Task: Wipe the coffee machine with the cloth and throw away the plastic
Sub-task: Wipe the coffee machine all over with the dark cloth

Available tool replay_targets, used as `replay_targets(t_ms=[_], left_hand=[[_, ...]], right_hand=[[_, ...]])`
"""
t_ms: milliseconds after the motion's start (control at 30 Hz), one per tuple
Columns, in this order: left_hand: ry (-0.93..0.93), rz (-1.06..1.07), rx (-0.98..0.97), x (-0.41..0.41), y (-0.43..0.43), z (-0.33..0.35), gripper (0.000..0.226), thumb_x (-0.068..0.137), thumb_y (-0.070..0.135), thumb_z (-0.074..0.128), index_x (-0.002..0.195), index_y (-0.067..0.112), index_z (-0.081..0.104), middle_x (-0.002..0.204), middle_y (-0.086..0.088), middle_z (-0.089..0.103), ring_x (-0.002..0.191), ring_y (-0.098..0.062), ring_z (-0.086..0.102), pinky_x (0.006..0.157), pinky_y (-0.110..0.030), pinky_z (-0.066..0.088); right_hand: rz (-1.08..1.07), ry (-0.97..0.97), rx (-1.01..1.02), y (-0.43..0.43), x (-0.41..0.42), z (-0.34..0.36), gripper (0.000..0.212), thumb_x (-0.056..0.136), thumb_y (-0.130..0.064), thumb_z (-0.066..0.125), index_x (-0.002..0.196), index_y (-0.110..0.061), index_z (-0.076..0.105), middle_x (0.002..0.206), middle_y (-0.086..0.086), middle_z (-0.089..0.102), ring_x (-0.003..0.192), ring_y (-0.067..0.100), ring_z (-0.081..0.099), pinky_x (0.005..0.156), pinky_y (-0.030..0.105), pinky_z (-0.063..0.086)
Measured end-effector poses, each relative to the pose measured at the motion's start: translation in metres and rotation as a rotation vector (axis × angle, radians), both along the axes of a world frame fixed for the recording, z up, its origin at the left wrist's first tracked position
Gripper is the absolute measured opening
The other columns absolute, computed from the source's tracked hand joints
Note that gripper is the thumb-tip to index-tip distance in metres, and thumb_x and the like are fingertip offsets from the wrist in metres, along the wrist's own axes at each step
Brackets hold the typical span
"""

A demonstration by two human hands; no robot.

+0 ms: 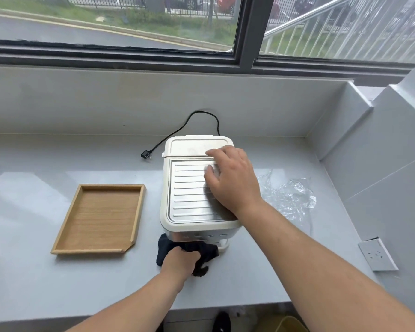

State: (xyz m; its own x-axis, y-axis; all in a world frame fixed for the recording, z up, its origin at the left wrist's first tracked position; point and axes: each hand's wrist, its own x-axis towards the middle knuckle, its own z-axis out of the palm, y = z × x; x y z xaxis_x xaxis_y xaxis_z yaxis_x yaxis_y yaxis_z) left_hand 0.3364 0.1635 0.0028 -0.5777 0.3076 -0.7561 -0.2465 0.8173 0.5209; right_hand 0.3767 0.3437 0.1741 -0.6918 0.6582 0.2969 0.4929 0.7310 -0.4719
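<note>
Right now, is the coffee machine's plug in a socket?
No, the plug lies loose on the counter, left of the coffee machine.

Coffee machine (189, 192) stands mid-counter (58, 283). Tray (98, 219) lies to its left, apart from it. Plastic (288, 197) lies on the counter just right of the machine. Cord (201, 115) runs from the machine's far side; its plug (145, 155) lies on the counter, far-left of the machine. Cloth (209, 251) sits against the machine's near face, gripped by the left hand (181, 261). Right hand (233, 180) rests on the machine's top, right side. Socket (377, 254) sits on the right wall, near end.
</note>
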Motion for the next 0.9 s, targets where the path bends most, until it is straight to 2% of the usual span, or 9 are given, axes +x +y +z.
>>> replay_targets(t_ms=[100,167,233,367,467,633,733,800,900], left_hand=[[-0.043,-0.041,0.071,0.007,0.011,0.0,0.019,0.085,0.03,0.073,0.084,0.015,0.062,0.083,0.0,0.065,0.078,-0.019,0.059,0.062,-0.03,0.041],[-0.069,-0.067,0.091,0.013,0.018,0.0,0.021,0.086,0.033,0.074,0.091,0.014,0.066,0.089,-0.001,0.069,0.084,-0.019,0.062,0.065,-0.03,0.043],[-0.077,-0.081,0.091,0.018,0.022,-0.001,0.024,0.086,0.035,0.073,0.097,0.014,0.068,0.093,-0.003,0.07,0.088,-0.021,0.064,0.068,-0.031,0.045],[-0.05,-0.091,0.072,0.029,0.031,-0.001,0.023,0.087,0.038,0.073,0.098,0.02,0.065,0.099,0.0,0.068,0.089,-0.017,0.061,0.069,-0.032,0.046],[-0.046,-0.112,0.083,0.038,0.038,0.0,0.023,0.088,0.039,0.074,0.097,0.02,0.065,0.099,0.002,0.069,0.089,-0.016,0.061,0.066,-0.029,0.045],[-0.052,-0.121,0.115,0.051,0.051,0.005,0.019,0.088,0.031,0.075,0.101,0.017,0.072,0.098,0.0,0.075,0.091,-0.016,0.066,0.067,-0.027,0.048],[-0.093,-0.097,0.133,0.055,0.055,0.007,0.011,0.088,0.025,0.075,0.097,0.019,0.071,0.097,0.0,0.076,0.092,-0.013,0.068,0.067,-0.024,0.048],[-0.126,-0.096,0.154,0.059,0.058,0.007,0.015,0.087,0.024,0.076,0.1,0.017,0.076,0.096,0.0,0.079,0.093,-0.015,0.072,0.07,-0.025,0.052],[-0.12,-0.163,0.155,0.065,0.062,0.013,0.016,0.086,0.028,0.074,0.097,0.017,0.078,0.091,0.001,0.081,0.089,-0.013,0.074,0.066,-0.021,0.052]], right_hand=[[-0.081,0.125,-0.085,0.009,0.03,-0.012,0.031,0.095,-0.022,0.058,0.123,-0.02,0.071,0.116,-0.003,0.064,0.113,0.019,0.05,0.096,0.03,0.04],[-0.164,0.193,-0.164,0.014,0.05,-0.023,0.031,0.095,-0.022,0.052,0.121,-0.022,0.07,0.113,-0.007,0.063,0.111,0.015,0.05,0.092,0.026,0.038],[-0.221,0.197,-0.223,0.014,0.071,-0.04,0.03,0.095,-0.019,0.051,0.119,-0.024,0.069,0.112,-0.008,0.063,0.109,0.017,0.054,0.09,0.03,0.043],[-0.308,0.05,-0.416,-0.005,0.115,-0.089,0.03,0.098,-0.017,0.055,0.122,-0.03,0.065,0.117,-0.011,0.061,0.11,0.018,0.059,0.093,0.039,0.052],[-0.269,-0.127,-0.539,-0.031,0.133,-0.125,0.034,0.098,-0.023,0.057,0.129,-0.034,0.062,0.124,-0.013,0.057,0.111,0.017,0.06,0.093,0.036,0.053],[-0.12,-0.326,-0.664,-0.061,0.14,-0.159,0.052,0.09,-0.031,0.059,0.141,-0.035,0.051,0.132,-0.005,0.051,0.112,0.021,0.062,0.091,0.034,0.053],[-0.099,-0.36,-0.708,-0.072,0.142,-0.173,0.069,0.085,-0.031,0.062,0.151,-0.032,0.039,0.137,-0.002,0.047,0.112,0.023,0.063,0.086,0.03,0.052],[-0.094,-0.354,-0.705,-0.078,0.142,-0.182,0.076,0.085,-0.028,0.064,0.154,-0.029,0.034,0.139,0.001,0.046,0.112,0.025,0.064,0.084,0.03,0.051],[-0.15,-0.32,-0.668,-0.079,0.138,-0.189,0.062,0.087,-0.021,0.06,0.145,-0.027,0.041,0.129,0.003,0.05,0.102,0.029,0.066,0.077,0.037,0.052]])
